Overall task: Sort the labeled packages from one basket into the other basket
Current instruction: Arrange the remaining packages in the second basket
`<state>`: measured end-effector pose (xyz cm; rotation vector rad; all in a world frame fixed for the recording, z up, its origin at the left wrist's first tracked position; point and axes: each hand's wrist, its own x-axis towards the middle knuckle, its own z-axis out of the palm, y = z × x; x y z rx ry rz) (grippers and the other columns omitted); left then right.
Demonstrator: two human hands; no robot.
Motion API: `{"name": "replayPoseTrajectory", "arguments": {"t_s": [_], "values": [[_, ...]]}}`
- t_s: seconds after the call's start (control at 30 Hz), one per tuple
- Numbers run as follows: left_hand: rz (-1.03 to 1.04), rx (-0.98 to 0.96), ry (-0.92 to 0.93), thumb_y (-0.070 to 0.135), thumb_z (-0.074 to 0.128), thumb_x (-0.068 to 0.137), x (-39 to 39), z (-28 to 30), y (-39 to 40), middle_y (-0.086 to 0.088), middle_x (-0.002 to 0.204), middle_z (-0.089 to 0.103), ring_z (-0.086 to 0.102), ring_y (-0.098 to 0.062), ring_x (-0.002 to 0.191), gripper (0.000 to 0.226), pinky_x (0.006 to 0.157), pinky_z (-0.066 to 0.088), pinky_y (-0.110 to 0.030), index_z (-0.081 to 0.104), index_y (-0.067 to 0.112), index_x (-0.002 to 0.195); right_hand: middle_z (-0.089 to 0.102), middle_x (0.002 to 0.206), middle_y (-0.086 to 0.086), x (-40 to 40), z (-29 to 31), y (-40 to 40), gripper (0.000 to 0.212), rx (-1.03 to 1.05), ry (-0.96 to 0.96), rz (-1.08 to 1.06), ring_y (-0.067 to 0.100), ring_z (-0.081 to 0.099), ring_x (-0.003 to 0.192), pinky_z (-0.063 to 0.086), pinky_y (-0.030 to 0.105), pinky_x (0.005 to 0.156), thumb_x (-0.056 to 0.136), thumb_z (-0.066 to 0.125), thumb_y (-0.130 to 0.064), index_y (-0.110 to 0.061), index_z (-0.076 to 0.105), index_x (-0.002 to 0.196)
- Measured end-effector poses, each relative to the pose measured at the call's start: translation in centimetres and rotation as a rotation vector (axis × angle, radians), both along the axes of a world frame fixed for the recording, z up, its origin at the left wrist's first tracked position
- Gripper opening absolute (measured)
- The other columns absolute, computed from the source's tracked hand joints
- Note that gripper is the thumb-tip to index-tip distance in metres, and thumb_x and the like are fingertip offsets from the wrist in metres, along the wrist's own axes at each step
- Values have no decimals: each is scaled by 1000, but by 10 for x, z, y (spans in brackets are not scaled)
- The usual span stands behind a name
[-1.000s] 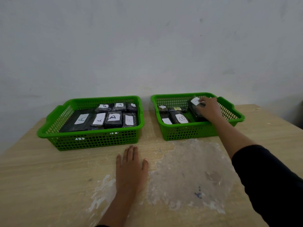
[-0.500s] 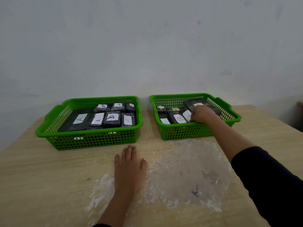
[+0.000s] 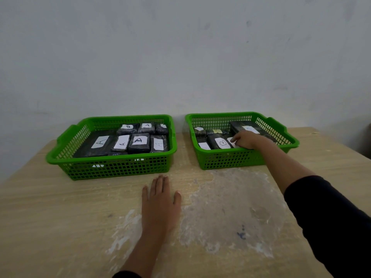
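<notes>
Two green mesh baskets stand side by side on the wooden table. The left basket (image 3: 112,167) holds several black packages with white "A" labels (image 3: 138,141). In the right basket (image 3: 226,160) lie black packages, one labelled "B" (image 3: 220,143), and a larger one at the back (image 3: 249,128). My right hand (image 3: 246,139) reaches into the right basket, fingers curled over a white-labelled black package (image 3: 230,141) just right of the "B" one; most of that package is hidden. My left hand (image 3: 160,199) rests flat on the table in front of the baskets.
The table (image 3: 50,217) has a worn whitish patch (image 3: 230,207) in front of the right basket. A plain grey wall (image 3: 180,57) rises directly behind both baskets. The table's right edge runs close to the right basket.
My right hand set the larger package down at the back of the right basket, then moved forward and left onto a package near the front wall. My left hand stayed put.
</notes>
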<state>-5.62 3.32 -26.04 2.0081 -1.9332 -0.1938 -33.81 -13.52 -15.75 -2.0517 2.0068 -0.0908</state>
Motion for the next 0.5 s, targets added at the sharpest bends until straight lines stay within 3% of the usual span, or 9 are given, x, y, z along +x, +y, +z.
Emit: {"name": "replayPoseTrajectory", "arguments": {"t_s": [0.07,0.13,0.17,0.2,0.27,0.33,0.4,0.5], "values": [[2,-6,0,42,26,98,0,0,0,0,162,4,2,-12,149,62,123,-1,-41,7,17,152,54,139,10,-1,-4,-1,47,-58,-124,35,29,61,88,44,29,64,93,37,0,-27,69,114],[3,-7,2,42,26,98,0,0,0,0,162,4,2,-12,149,62,123,-1,-41,7,17,152,52,141,10,-2,-3,-2,48,26,-150,94,23,60,80,39,23,59,95,37,-2,-31,68,117],[4,-7,0,42,26,98,0,0,0,0,163,4,2,-12,149,63,123,-1,-41,7,17,152,47,146,9,-2,-2,-2,48,87,-120,117,20,59,87,42,23,66,97,36,-4,-33,64,124],[4,-7,-4,42,26,98,0,-1,-1,0,163,4,2,-12,149,63,123,-1,-41,7,17,152,40,151,8,-2,-1,-3,49,137,-80,130,22,57,105,46,28,82,98,35,-7,-36,58,130],[5,-7,-7,43,26,98,0,-1,-1,0,163,4,2,-12,149,62,123,-1,-41,7,17,152,24,160,6,-2,0,-6,50,202,-11,125,31,31,141,27,45,115,101,32,-12,-43,47,137],[2,-8,-2,43,25,98,0,-1,-1,1,163,4,1,-12,149,62,122,-2,-41,7,18,152,13,162,6,1,0,-9,51,259,36,116,31,12,149,11,50,120,102,31,-17,-48,36,142],[4,-10,0,43,25,98,0,-2,-1,1,163,4,1,-11,149,63,122,-2,-40,6,18,152,11,163,6,1,0,-9,53,285,61,116,31,9,149,10,50,120,101,33,-18,-48,30,144],[4,-17,4,43,27,98,1,-2,-1,1,162,5,2,-11,149,63,122,-2,-41,8,18,152,33,155,10,-1,-3,-6,55,112,-139,47,30,40,136,34,45,111,96,37,-4,-34,45,141]]}}
